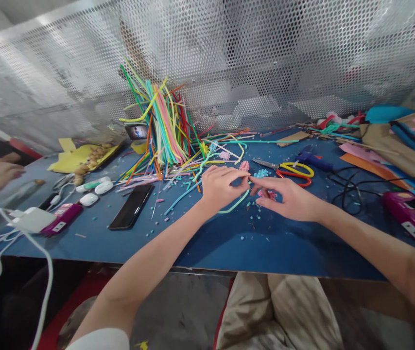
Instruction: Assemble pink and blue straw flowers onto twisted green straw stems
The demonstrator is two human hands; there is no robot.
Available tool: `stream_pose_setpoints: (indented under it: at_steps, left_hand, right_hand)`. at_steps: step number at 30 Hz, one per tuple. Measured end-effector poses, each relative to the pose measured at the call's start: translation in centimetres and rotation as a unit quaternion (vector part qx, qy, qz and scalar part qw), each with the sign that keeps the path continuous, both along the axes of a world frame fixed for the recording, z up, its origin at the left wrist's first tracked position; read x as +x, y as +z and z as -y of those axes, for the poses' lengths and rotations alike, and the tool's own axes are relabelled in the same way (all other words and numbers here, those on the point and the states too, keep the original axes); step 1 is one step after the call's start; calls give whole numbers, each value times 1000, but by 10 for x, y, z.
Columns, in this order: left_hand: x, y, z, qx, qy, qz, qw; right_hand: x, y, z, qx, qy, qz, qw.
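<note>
Pipe cleaners [167, 131], slim, fuzzy and many-coloured, rise in a dense bunch from the smooth blue tabletop [207, 248], beyond the left hand [224, 187], whose thumb and forefinger curl into a ring against the outstretched fingertips of the right hand [284, 197] (whether either pinches something thin, I cannot tell). Just past that meeting point lie a knobbly pink tuft [244, 166] and a spiky blue tuft [261, 173], while a curved mint-green stem [234, 208] bends below the left fingers.

A curved, fuzzy mint-green stem [234, 208] bows upward at its right end, apparently near a fluffy pink cluster [272, 195].
</note>
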State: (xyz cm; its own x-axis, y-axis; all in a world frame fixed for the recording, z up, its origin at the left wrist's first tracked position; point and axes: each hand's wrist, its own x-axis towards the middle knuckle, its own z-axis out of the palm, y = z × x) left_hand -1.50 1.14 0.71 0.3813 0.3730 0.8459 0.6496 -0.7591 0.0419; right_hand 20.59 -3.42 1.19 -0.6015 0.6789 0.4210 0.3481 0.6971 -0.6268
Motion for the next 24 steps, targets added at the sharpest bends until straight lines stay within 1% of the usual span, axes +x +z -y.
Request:
stream_pose_setpoints:
  at_steps: [3,5,8,12,17,21,24]
  left_hand:
    - [3,-2,1,-48,-16,60,997]
    - [5,-4,1,-66,-23,80,994]
    - [5,-5,-1,-72,-31,81,994]
    - [4,-7,-3,-82,-27,73,994]
    - [4,-7,-2,-90,-20,65,994]
    - [5,-5,-1,-96,-28,70,993]
    - [4,-4,-1,-104,-23,69,992]
  right_hand:
    - [0,0,0,5,10,1,1000]
    - [1,-2,-1,10,14,6,1000]
    - [2,-4,-4,21,16,15,1000]
    - [4,-5,-6,28,10,26,999]
    - [6,-4,-8,26,-6,36,999]
    - [8,-2,-10,27,-13,25,999]
    - [10,0,-11,39,-21,15,999]
